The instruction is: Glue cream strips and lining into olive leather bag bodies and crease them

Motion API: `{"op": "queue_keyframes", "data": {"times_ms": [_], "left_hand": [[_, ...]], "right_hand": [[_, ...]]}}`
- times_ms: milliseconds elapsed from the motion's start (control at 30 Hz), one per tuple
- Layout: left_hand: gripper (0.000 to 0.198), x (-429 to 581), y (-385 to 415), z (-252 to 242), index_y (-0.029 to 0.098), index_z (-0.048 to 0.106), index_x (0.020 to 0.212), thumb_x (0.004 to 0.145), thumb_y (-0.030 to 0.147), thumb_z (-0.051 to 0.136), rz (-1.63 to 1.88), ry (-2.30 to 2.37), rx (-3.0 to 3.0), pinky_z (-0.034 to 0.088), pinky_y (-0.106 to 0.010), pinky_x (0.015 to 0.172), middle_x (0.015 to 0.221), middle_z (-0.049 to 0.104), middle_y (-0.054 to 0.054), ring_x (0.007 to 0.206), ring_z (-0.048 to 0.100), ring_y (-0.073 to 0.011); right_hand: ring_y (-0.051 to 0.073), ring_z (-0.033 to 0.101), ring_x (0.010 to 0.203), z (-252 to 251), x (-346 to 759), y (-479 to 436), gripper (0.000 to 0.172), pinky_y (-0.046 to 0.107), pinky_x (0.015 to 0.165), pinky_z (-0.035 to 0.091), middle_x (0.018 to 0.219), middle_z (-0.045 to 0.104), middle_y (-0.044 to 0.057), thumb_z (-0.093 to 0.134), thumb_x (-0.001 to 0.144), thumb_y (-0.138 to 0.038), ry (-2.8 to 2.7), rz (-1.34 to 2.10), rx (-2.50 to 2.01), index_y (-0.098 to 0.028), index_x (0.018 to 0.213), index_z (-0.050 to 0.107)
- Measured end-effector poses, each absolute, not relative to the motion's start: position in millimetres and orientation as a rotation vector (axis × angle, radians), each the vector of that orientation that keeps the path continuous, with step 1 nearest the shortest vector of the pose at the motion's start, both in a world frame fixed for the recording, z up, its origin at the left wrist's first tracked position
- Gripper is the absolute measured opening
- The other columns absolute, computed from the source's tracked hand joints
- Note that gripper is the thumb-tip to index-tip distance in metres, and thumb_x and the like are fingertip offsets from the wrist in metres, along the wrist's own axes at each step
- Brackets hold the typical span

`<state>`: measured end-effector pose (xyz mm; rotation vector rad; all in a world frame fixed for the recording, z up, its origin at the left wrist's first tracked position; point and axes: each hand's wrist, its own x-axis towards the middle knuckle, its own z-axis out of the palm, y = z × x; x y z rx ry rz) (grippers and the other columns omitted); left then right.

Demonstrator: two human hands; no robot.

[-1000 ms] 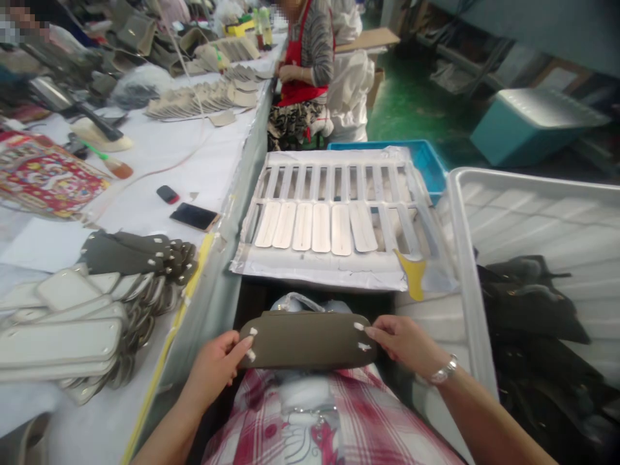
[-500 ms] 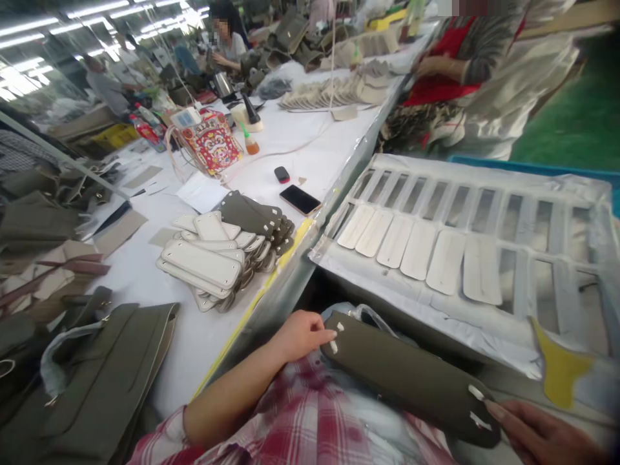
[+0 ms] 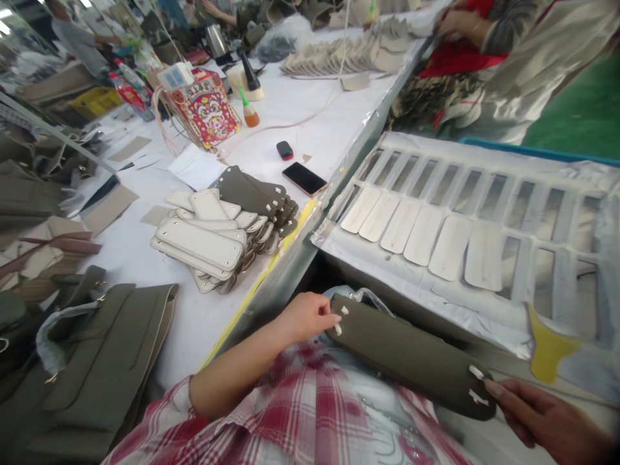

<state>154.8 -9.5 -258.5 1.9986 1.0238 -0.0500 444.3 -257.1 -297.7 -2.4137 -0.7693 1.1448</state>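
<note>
A long olive leather panel (image 3: 407, 355) with rounded ends spans my lap, held between both hands. White tabs stick up through it near either end. My left hand (image 3: 312, 318) pinches its left end beside two of these tabs, fingers closed. At the opposite end, my right hand (image 3: 542, 410) grips the edge between thumb and fingers next to the other tabs. On the table to the left lies a pile of similar panels (image 3: 201, 244), some pale side up, others olive side up (image 3: 249, 192).
A slotted white rack (image 3: 527, 236) with several pale strips (image 3: 450, 248) stands right, a yellow piece (image 3: 547, 342) on its near edge. A phone (image 3: 304, 177), red box (image 3: 208, 110) and glue bottle (image 3: 249, 115) sit on the table. Olive bags (image 3: 106, 355) lie left. A co-worker's hands (image 3: 467, 27) show at the top.
The view has tilted down slightly, so the table and rack sit higher in the picture. Both hands keep their hold on the leather panel, which has barely moved.
</note>
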Motion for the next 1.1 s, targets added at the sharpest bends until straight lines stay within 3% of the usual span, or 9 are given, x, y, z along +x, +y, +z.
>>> {"op": "queue_keyframes", "data": {"times_ms": [100,167,233,367,433,500,567,633,1100], "left_hand": [[0.028,158,-14,-247,0.018,0.055,0.064,0.076,0.043,0.056,-0.146,1.018,2.165,0.032,-0.024,0.053,0.059,0.055,0.001,0.057,0.049,-0.0133],[0.023,160,-18,-241,0.019,0.058,0.083,0.076,0.041,0.056,-0.173,1.062,2.284,0.038,-0.026,0.06,0.072,0.059,-0.001,0.067,0.054,-0.0173],[0.033,165,-22,-239,0.018,0.053,0.108,0.077,0.032,0.055,-0.069,1.037,2.441,0.044,-0.034,0.075,0.096,0.06,-0.006,0.086,0.056,-0.0227],[0.045,200,-43,-244,0.021,0.044,0.123,0.079,0.014,0.046,0.107,0.588,2.638,0.034,-0.043,0.1,0.129,0.047,-0.008,0.118,0.043,-0.0243],[0.045,230,-62,-250,0.02,0.042,0.126,0.081,0.019,0.048,0.07,0.331,2.604,0.032,-0.04,0.105,0.134,0.044,-0.008,0.122,0.04,-0.0221],[0.06,262,-84,-258,0.017,0.037,0.13,0.078,0.038,0.058,0.028,0.124,2.557,0.032,-0.039,0.106,0.137,0.041,-0.011,0.125,0.038,-0.0238],[0.083,289,-102,-269,0.013,0.033,0.133,0.068,0.055,0.064,0.004,-0.002,2.558,0.03,-0.043,0.107,0.137,0.041,-0.015,0.126,0.037,-0.0282],[0.091,307,-115,-278,0.011,0.034,0.131,0.062,0.059,0.067,-0.014,-0.035,2.592,0.03,-0.046,0.105,0.133,0.044,-0.017,0.123,0.04,-0.031],[0.056,330,-135,-274,0.015,0.048,0.106,0.059,0.043,0.063,-0.127,0.119,2.652,0.042,-0.04,0.083,0.097,0.057,-0.01,0.089,0.054,-0.0279]], "right_hand": [[0.014,0.039,0.043,-278,435,-252,0.044,0.03,0.047,0.035,0.042,0.045,0.002,0.047,0.069,-0.064,-0.72,1.277,-2.298,-0.025,0.048,0.047],[0.012,0.038,0.042,-266,429,-250,0.041,0.028,0.045,0.032,0.041,0.042,-0.001,0.048,0.07,-0.059,-0.67,1.186,-2.313,-0.023,0.052,0.046],[0.011,0.037,0.04,-259,426,-247,0.037,0.025,0.043,0.029,0.04,0.042,-0.003,0.049,0.069,-0.055,-0.62,1.204,-2.3,-0.021,0.055,0.047],[0.008,0.038,0.039,-256,428,-246,0.029,0.022,0.041,0.028,0.042,0.042,-0.005,0.051,0.07,-0.046,-0.524,1.188,-2.245,-0.019,0.059,0.048],[0.008,0.039,0.039,-258,430,-249,0.028,0.021,0.04,0.028,0.043,0.043,-0.005,0.051,0.071,-0.045,-0.492,1.199,-2.2,-0.019,0.06,0.048],[0.008,0.04,0.039,-261,432,-253,0.028,0.02,0.04,0.028,0.044,0.044,-0.005,0.052,0.072,-0.044,-0.503,1.205,-2.166,-0.018,0.061,0.048],[0.009,0.042,0.039,-266,435,-257,0.028,0.02,0.039,0.028,0.043,0.045,-0.005,0.052,0.073,-0.043,-0.547,1.198,-2.155,-0.018,0.062,0.05],[0.009,0.043,0.04,-271,437,-261,0.027,0.02,0.039,0.028,0.044,0.047,-0.004,0.053,0.074,-0.041,-0.58,1.191,-2.149,-0.017,0.062,0.051],[0.009,0.044,0.042,-277,444,-269,0.027,0.021,0.04,0.027,0.046,0.053,-0.002,0.054,0.074,-0.04,-0.664,1.104,-2.16,-0.017,0.059,0.056]]}}
